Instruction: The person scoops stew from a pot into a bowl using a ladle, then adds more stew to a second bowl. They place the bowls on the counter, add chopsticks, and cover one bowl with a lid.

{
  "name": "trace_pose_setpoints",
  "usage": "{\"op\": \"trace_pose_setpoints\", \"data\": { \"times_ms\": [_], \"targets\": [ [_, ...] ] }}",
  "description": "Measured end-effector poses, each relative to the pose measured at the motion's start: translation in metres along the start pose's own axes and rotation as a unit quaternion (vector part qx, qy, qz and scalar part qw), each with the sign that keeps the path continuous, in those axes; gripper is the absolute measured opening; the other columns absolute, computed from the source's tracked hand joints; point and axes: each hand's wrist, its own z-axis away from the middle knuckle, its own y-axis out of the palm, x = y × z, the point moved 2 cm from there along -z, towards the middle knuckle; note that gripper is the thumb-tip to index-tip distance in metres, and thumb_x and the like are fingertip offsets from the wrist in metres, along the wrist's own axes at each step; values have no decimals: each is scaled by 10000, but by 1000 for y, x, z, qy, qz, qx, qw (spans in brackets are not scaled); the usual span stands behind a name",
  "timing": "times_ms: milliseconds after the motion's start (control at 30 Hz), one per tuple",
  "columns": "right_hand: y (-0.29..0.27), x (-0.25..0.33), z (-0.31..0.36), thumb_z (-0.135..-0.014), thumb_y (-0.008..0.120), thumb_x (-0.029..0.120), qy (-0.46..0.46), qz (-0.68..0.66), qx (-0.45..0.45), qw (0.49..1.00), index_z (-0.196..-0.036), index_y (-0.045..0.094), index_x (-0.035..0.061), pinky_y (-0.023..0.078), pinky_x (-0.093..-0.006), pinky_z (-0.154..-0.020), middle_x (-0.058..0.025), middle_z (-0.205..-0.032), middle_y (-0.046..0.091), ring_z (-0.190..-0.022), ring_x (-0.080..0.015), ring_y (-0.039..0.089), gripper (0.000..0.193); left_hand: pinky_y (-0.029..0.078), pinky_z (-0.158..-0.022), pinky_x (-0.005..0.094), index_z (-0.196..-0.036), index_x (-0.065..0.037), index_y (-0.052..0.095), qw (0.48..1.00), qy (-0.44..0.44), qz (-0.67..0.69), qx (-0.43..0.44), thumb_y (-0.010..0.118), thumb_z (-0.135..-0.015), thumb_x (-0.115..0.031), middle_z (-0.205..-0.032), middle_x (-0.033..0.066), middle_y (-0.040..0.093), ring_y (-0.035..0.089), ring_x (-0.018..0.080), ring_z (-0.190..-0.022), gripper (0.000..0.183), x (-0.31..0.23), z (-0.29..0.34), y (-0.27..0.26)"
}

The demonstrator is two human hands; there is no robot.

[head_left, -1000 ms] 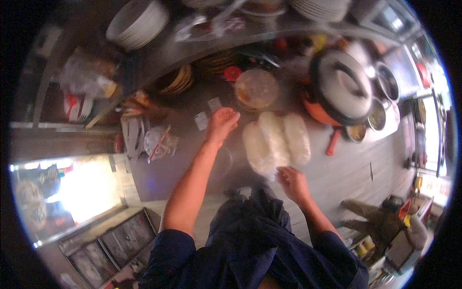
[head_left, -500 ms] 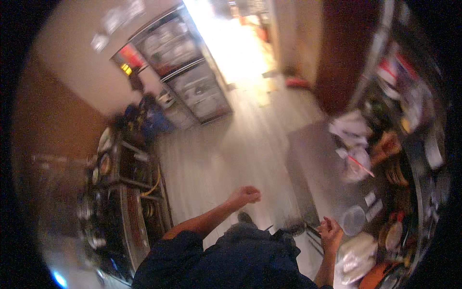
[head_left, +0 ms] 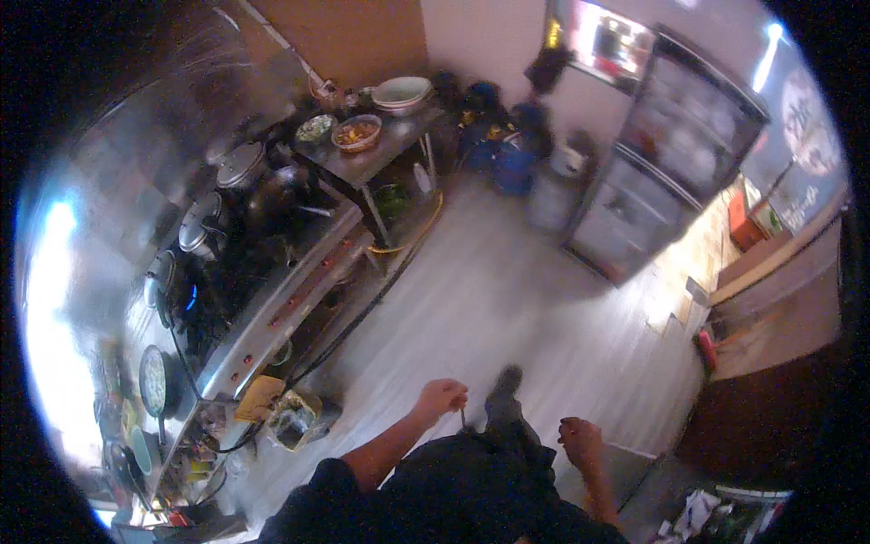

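My left hand (head_left: 442, 397) is in front of my body above the floor, its fingers closed. A short thin thing (head_left: 463, 418) hangs at its fingertips, too small to make out. Lower and to the right, my right hand (head_left: 581, 439) hangs loosely bent with the fingers somewhat apart, and nothing shows in it. Neither hand touches a surface. Beneath them are my dark clothing and one shoe (head_left: 505, 381) on the pale floor (head_left: 435, 313).
To the left runs a stove (head_left: 281, 308) with several pots and a pan (head_left: 156, 381). A metal table (head_left: 367, 166) beyond it carries a bowl of food (head_left: 356, 133) and stacked plates (head_left: 401, 93). A glass-door fridge (head_left: 666, 159) stands far right, beside a doorway.
My view has swung left, bringing the stove and metal table into fuller sight, while the cluttered right-hand counter has mostly left the picture. Both hands stay in front of me.
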Motion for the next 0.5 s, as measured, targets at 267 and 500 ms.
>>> {"op": "trace_pose_setpoints", "data": {
  "times_ms": [267,500],
  "targets": [
    [-20,21,-288,-933,577,178,-100,123,105,982,-858,643,-4,537,-474,-695,-191,-803,672,-738,-371,670,208,407,-457,296,-849,-38,641,961,-27,133,-240,612,-1002,-313,-668,27,562,507,131,-525,316,-38,-100,-115],
    [-44,82,-325,-982,555,216,-67,-38,9,997,-1172,679,50,556,-457,-852,-184,-1061,723,-960,-366,690,281,498,-551,334,-882,-14,603,986,89,105,-93,564,-1013,-243,-743,106,637,616,216,-629,267,-102,-175,-151]
  ]
}}
